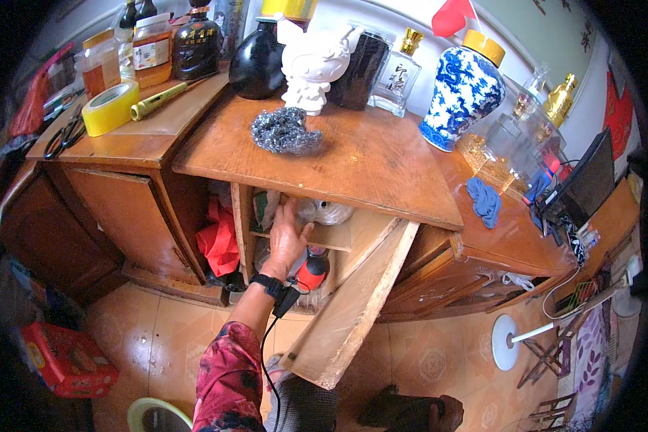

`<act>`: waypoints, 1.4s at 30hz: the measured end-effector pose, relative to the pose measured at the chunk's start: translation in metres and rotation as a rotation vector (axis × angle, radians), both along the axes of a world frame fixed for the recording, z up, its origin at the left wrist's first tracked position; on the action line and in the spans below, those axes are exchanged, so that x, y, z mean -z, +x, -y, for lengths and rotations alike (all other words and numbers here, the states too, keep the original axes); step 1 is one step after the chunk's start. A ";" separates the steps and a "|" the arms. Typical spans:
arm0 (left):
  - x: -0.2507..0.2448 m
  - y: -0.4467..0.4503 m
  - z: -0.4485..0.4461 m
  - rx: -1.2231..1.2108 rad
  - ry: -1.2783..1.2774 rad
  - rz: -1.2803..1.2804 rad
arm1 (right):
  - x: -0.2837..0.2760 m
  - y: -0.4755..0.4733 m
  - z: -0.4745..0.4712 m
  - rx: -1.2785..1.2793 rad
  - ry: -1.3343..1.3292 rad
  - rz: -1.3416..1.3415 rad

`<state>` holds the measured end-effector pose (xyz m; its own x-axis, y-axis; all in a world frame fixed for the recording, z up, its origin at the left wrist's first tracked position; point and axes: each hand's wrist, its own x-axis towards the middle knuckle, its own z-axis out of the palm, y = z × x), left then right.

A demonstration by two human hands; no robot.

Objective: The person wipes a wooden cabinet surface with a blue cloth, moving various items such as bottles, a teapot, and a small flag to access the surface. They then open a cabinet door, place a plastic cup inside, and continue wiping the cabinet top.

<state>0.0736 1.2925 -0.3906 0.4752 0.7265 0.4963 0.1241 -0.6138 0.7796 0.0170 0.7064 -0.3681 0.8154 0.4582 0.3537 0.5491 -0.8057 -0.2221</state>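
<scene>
My left hand [287,237], with a black watch [268,286] on its wrist, reaches into an open wooden cabinet. Its thumb stands apart from the fingers, and no held thing shows. The fingers are beside a clear plastic-wrapped bundle [332,212] and a pale plastic bag [270,208] on the shelf [332,237]. Below the shelf, a red and black rounded object [314,268] lies close to the wrist. The cabinet door [359,308] is swung outward. A shadowed brown shape at the bottom right may be my right hand [450,413]; whether it holds the dark thing beside it is unclear.
On the cabinet top [356,162] lies a steel wool scourer [286,131], before a white figurine [313,67]. A blue-and-white jar [463,92], yellow tape roll [110,109] and scissors [65,132] are nearby. A black cord [263,351] runs alongside the forearm.
</scene>
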 end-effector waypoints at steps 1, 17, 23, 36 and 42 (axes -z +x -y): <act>0.003 0.000 0.000 -0.007 0.019 0.020 | -0.001 0.001 -0.001 -0.007 -0.014 0.009; 0.028 0.005 -0.006 -0.080 0.066 -0.193 | 0.038 0.021 0.042 -0.010 -0.011 -0.014; 0.015 0.010 -0.008 -0.085 -0.050 -0.376 | 0.024 0.014 0.026 -0.057 -0.018 0.112; 0.018 0.015 -0.006 -0.124 -0.061 -0.346 | -0.003 -0.003 0.005 0.000 0.041 -0.026; 0.024 0.005 -0.003 -0.149 -0.013 -0.279 | 0.001 -0.002 0.006 0.038 0.092 -0.050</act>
